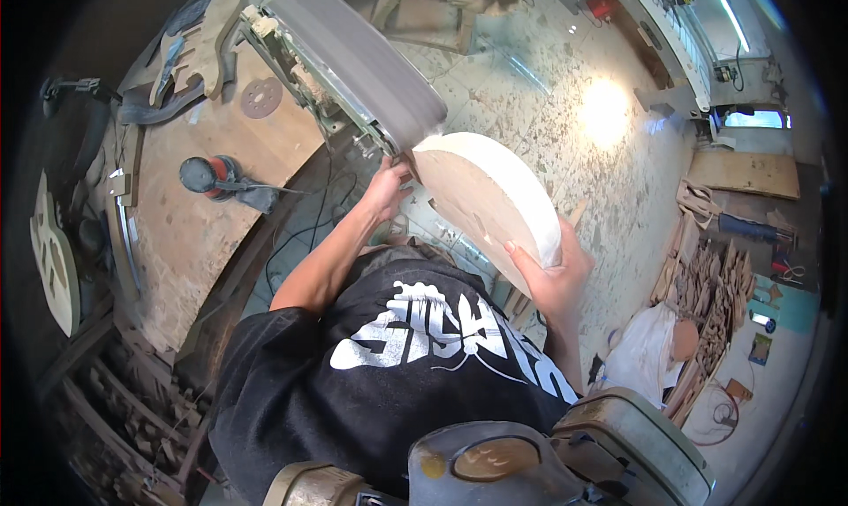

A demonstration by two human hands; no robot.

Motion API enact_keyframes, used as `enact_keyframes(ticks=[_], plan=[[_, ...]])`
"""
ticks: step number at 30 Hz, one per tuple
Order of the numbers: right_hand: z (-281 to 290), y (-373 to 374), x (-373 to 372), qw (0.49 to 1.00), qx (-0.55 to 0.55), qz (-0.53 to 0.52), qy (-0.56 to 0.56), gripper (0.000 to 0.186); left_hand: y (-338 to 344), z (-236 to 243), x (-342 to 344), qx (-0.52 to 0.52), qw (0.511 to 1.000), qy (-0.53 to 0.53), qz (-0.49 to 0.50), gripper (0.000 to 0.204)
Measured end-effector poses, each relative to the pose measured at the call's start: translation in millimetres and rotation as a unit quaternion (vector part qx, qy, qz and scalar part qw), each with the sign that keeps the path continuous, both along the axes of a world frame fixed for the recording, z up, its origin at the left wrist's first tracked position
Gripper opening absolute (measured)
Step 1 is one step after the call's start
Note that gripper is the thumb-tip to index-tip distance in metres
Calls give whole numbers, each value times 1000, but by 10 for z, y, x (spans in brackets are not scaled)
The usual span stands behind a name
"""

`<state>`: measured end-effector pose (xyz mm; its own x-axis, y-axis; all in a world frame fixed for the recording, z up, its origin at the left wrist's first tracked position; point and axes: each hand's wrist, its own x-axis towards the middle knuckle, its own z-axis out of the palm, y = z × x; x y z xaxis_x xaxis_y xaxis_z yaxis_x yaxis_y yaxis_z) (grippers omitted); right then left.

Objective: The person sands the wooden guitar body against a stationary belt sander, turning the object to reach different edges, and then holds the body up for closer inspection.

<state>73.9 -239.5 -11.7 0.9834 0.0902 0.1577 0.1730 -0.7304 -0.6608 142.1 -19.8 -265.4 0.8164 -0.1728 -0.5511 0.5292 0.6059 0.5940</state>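
Observation:
A thick, pale, curved wooden piece (473,188) is held at an angle, its upper end against the grey belt (371,73) of a belt sander. My left hand (386,188) is closed at that piece's left end, just below the sander, its fingertips partly hidden. Around the lower right end, my right hand (556,272) grips the piece, thumb on its flat face and fingers behind.
A wooden workbench (247,170) at left holds an orange-and-black hand sander (208,177), guitar-shaped cutouts (203,38) and a sanding disc (261,98). Cables hang beside it. Scrap wood (715,285) piles at right near a white sack (640,347). The floor (539,117) is strewn with debris.

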Motion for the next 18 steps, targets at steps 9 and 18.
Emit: enact_keyframes(ticks=[9,18], plan=[[256,-67,-69,999,-9,-30,26,51,-151,39,-66,-37,999,32,-19,66],[182,9,44,999,-44,6,13,57,-54,-131,-22,-25,1000,6,-14,62]])
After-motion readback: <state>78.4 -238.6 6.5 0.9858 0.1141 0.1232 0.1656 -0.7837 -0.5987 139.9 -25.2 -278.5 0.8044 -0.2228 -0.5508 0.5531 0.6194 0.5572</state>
